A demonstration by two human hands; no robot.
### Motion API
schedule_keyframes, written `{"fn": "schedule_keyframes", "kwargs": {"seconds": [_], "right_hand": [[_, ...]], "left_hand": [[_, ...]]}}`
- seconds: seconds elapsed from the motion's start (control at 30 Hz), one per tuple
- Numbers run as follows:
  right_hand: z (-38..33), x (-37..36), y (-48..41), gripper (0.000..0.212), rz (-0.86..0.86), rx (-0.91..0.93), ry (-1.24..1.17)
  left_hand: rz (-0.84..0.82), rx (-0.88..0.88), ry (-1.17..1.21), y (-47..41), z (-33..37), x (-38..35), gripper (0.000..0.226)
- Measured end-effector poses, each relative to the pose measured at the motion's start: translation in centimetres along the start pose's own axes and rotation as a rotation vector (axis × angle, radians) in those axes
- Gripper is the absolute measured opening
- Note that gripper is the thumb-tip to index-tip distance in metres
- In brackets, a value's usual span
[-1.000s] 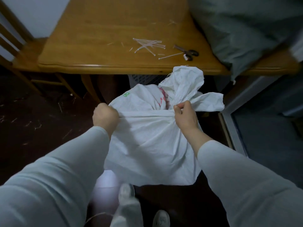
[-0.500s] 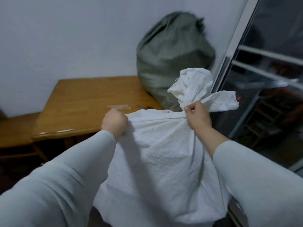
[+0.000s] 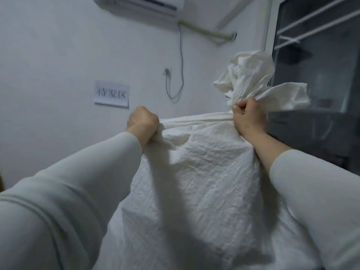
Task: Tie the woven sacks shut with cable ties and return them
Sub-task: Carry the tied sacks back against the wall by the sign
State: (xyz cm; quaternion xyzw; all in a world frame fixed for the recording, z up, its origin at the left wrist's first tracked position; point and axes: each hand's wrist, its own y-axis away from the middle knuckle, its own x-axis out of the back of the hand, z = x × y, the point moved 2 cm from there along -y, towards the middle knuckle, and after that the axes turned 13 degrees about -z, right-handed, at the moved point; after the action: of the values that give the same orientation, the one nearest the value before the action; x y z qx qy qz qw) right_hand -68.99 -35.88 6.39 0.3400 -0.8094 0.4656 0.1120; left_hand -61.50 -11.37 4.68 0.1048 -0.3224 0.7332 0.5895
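Observation:
A full white woven sack (image 3: 198, 182) is held up high in front of me and fills the lower middle of the head view. My left hand (image 3: 143, 123) grips a bunched corner of the sack at its upper left. My right hand (image 3: 248, 117) grips the gathered neck at the upper right. The loose sack mouth (image 3: 251, 75) flares out above that fist. No cable tie shows at the neck; my right hand covers that spot.
A white wall is straight ahead with a paper sign (image 3: 111, 93), a wall socket with a dangling cable (image 3: 167, 72) and an air conditioner (image 3: 140, 2) near the ceiling. A dark glass door with a white frame (image 3: 315, 75) stands at the right.
Both hands have lifted the sack from below the table edge to head height. The view has tilted up, so the table and the green sack have dropped out of sight.

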Motion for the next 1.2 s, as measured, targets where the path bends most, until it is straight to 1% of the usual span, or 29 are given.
{"fn": "schedule_keyframes", "kwargs": {"seconds": [0.13, 0.27, 0.37, 0.6, 0.7, 0.93, 1.2], "right_hand": [[-3.9, 1.1, -3.1, 0.023, 0.053, 0.082, -0.054], [-6.7, -1.0, -5.4, 0.024, 0.088, 0.094, -0.129], [-8.5, -4.3, -7.4, 0.024, 0.094, 0.098, -0.196], [-14.3, -14.7, -12.7, 0.023, 0.088, 0.132, -0.351], [-16.1, -19.5, -14.9, 0.022, 0.089, 0.131, -0.384], [-17.7, -30.2, -21.0, 0.021, 0.132, 0.157, -0.434], [-15.1, -40.1, -30.7, 0.022, 0.200, 0.204, -0.421]], "left_hand": [[0.132, -0.020, 0.003, -1.5, 2.9, 4.5, 0.027], [0.208, -0.044, -0.032, -3.9, 3.2, 8.2, 0.017], [0.266, -0.062, -0.067, -6.2, 2.4, 10.6, 0.007], [0.401, -0.074, -0.129, -14.5, -1.8, 16.0, 0.006], [0.423, -0.071, -0.147, -18.7, -3.8, 17.5, 0.007], [0.493, -0.071, -0.156, -29.5, -8.6, 17.7, 0.018], [0.623, -0.080, -0.125, -41.9, -11.9, 12.9, 0.029]]}}
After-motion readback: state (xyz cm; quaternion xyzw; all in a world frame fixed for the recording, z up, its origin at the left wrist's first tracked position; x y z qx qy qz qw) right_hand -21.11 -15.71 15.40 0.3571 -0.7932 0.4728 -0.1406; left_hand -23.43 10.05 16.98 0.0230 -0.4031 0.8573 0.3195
